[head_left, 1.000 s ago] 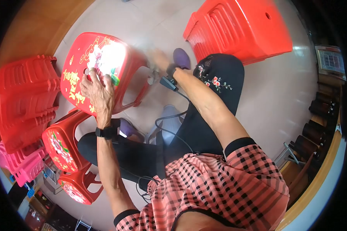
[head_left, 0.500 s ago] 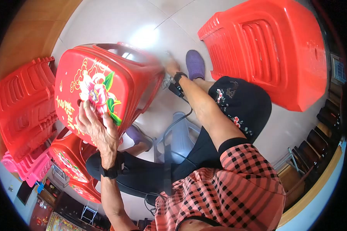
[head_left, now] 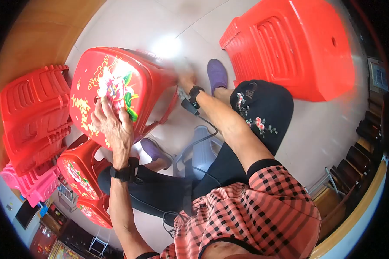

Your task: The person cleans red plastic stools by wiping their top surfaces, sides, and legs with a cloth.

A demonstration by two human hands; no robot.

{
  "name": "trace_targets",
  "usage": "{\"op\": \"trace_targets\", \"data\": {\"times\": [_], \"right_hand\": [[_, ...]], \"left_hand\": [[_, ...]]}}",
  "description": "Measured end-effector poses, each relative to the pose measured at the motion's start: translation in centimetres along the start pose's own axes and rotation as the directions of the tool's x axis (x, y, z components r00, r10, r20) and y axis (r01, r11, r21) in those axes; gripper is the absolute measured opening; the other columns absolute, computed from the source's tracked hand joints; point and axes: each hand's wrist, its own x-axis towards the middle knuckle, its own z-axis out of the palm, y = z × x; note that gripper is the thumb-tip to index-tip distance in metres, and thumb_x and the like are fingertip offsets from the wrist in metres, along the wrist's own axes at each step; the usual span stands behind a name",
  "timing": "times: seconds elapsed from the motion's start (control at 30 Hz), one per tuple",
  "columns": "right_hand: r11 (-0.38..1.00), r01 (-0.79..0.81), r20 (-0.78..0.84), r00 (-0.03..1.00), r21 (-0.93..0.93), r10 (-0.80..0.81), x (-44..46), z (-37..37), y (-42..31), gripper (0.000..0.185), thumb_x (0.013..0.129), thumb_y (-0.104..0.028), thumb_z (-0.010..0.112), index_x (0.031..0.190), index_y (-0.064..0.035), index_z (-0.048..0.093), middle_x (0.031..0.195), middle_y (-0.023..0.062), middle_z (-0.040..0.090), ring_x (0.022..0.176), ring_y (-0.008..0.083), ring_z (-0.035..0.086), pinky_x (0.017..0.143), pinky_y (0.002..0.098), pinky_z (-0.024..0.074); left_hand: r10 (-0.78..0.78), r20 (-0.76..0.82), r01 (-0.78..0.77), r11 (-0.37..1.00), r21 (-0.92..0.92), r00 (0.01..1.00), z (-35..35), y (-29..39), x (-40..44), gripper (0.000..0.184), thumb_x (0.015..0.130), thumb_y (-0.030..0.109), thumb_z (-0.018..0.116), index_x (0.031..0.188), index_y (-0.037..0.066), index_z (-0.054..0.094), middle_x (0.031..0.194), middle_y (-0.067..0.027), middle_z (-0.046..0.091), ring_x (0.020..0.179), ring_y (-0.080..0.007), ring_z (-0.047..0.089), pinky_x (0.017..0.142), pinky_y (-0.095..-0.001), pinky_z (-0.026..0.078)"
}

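A red plastic stool [head_left: 136, 67] with a painted flower and gold writing on its seat is tipped on its side before me, seat facing left. My left hand [head_left: 112, 123] lies on that seat with its fingers spread, holding nothing. Beside the stool's legs, my right hand [head_left: 186, 77] is smeared by motion, its fingers unclear. Something greyish [head_left: 181, 91] shows just below it, too blurred to name. Black bands with small devices circle both wrists, and a cable runs from the right one.
A stack of red stools [head_left: 285, 52] lies at the right. More red stools [head_left: 34, 112] and a pink stack [head_left: 30, 181] stand left. Flowered red stools [head_left: 80, 175] are near my left knee. A grey-blue stool [head_left: 203, 151] is beneath me, between my purple shoes [head_left: 217, 73].
The view has shifted slightly, so the stools appear moved a little. My right hand has shifted slightly along the stool's legs and stays blurred. My left hand keeps its place on the seat.
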Motion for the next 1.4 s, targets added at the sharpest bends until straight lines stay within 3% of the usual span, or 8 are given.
{"op": "trace_targets", "data": {"times": [0.23,0.57,0.7,0.8,1.13,1.23,1.33,1.4], "right_hand": [[0.989,0.023,0.047,0.998,0.149,-0.031,-6.5,-3.3,-9.2,0.05,0.083,-0.041,0.05,0.106,0.0028,0.057,0.102,0.0309,0.063,0.097,0.0465,0.06,0.085,0.0511,0.0475],[0.805,0.581,-0.096,0.814,0.119,-0.574,-14.3,-6.6,-19.4,0.039,0.087,-0.032,0.054,0.107,0.001,0.051,0.1,0.0267,0.061,0.095,0.0428,0.059,0.083,0.0483,0.0466],[0.827,0.497,-0.181,0.867,0.263,-0.463,-11.5,-4.4,-14.2,0.039,0.088,-0.031,0.054,0.109,0.0018,0.047,0.105,0.0262,0.058,0.099,0.04,0.058,0.085,0.0468,0.0457],[0.977,0.171,-0.297,0.946,0.128,-0.127,-8.8,-1.4,-7.1,0.039,0.089,-0.028,0.053,0.11,0.0035,0.045,0.111,0.028,0.055,0.103,0.0412,0.056,0.087,0.0472,0.0446],[0.889,0.405,-0.146,0.913,0.214,-0.381,-15.3,8.6,9.0,0.05,0.09,-0.015,0.054,0.133,-0.0018,0.034,0.104,0.0168,0.058,0.081,0.0283,0.064,0.068,0.0401,0.0545],[0.949,-0.038,0.082,0.997,0.313,0.013,-19.2,7.0,7.4,0.062,0.085,-0.02,0.062,0.137,-0.0029,0.032,0.106,0.0162,0.059,0.087,0.0277,0.064,0.072,0.0399,0.0542],[0.714,-0.645,0.572,0.705,0.271,0.42,-18.9,3.3,7.3,0.075,0.073,-0.025,0.074,0.135,-0.0026,0.037,0.107,0.0167,0.061,0.096,0.0304,0.063,0.082,0.0413,0.0528],[0.795,-0.597,0.705,0.61,0.108,0.362,-18.0,1.8,9.4,0.075,0.066,-0.026,0.078,0.128,-0.0028,0.044,0.108,0.0178,0.062,0.099,0.0326,0.062,0.086,0.0411,0.0512]], "left_hand": [[-0.002,-0.114,0.001,1.0,-0.009,0.994,0.9,-0.1,-0.1,0.056,0.087,0.035,0.05,0.133,0.003,0.044,0.138,-0.0213,0.041,0.117,-0.0439,0.038,0.099,-0.0593,0.028],[-0.034,-0.119,0.03,0.999,-0.039,0.992,1.0,-0.2,0.0,0.054,0.088,0.039,0.05,0.132,0.007,0.045,0.136,-0.0192,0.046,0.116,-0.0421,0.043,0.097,-0.0585,0.031],[-0.046,-0.085,0.042,0.998,-0.048,0.995,0.0,0.6,-0.4,0.055,0.088,0.039,0.051,0.133,0.008,0.045,0.136,-0.0191,0.044,0.118,-0.0451,0.039,0.1,-0.06,0.029],[-0.044,-0.082,0.039,0.997,-0.063,0.996,0.4,0.3,-0.2,0.056,0.087,0.04,0.052,0.134,0.009,0.044,0.137,-0.0183,0.043,0.118,-0.0457,0.038,0.1,-0.0608,0.028],[-0.047,-0.105,0.042,0.998,-0.049,0.993,0.7,0.2,-0.2,0.055,0.086,0.035,0.053,0.134,0.009,0.045,0.135,-0.0174,0.044,0.117,-0.0415,0.039,0.1,-0.0585,0.028],[-0.045,-0.103,0.037,0.997,-0.074,0.994,0.5,0.3,-0.1,0.055,0.086,0.035,0.053,0.134,0.009,0.045,0.135,-0.0174,0.044,0.118,-0.0415,0.039,0.101,-0.0582,0.028],[-0.05,-0.083,0.044,0.996,-0.078,0.995,0.6,0.0,0.1,0.056,0.087,0.036,0.053,0.135,0.009,0.045,0.136,-0.0174,0.044,0.12,-0.041,0.038,0.101,-0.0589,0.028],[-0.058,-0.063,0.053,0.995,-0.079,0.996,0.6,-0.1,0.0,0.056,0.087,0.037,0.053,0.135,0.01,0.045,0.136,-0.0174,0.043,0.121,-0.0408,0.038,0.101,-0.0592,0.027]]}}
